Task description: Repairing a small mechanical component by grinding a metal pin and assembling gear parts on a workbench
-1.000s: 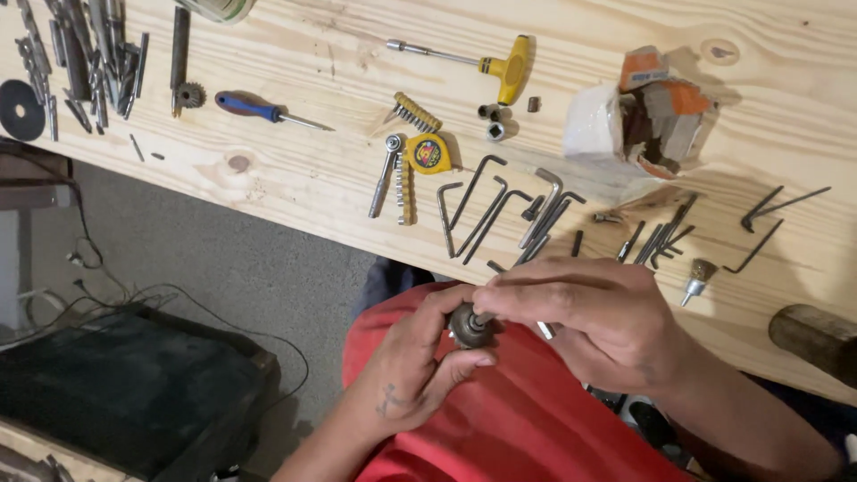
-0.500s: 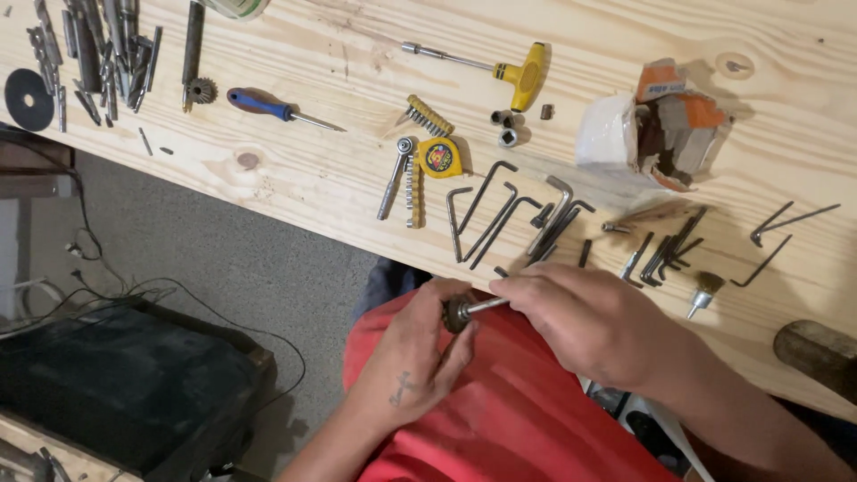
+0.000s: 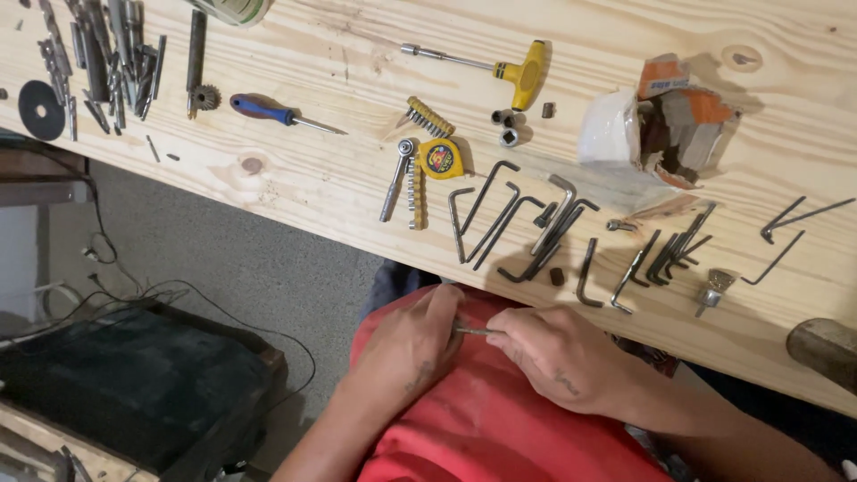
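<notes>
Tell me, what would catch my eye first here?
Probably the two bare hands at the bottom centre, left hand and right hand, together pinching a thin metal rod over a red garment. Above them, dark L-shaped hex keys lie scattered on the pale wooden workbench, with a yellow T-handled driver near the top.

The counter is pale pine with brown knots and grain streaks. On it, left of the yellow tape measure, lies a blue-handled screwdriver; above the tape, a yellow-handled driver. Right of it, grey hex keys and a torn orange-and-white box.
</notes>
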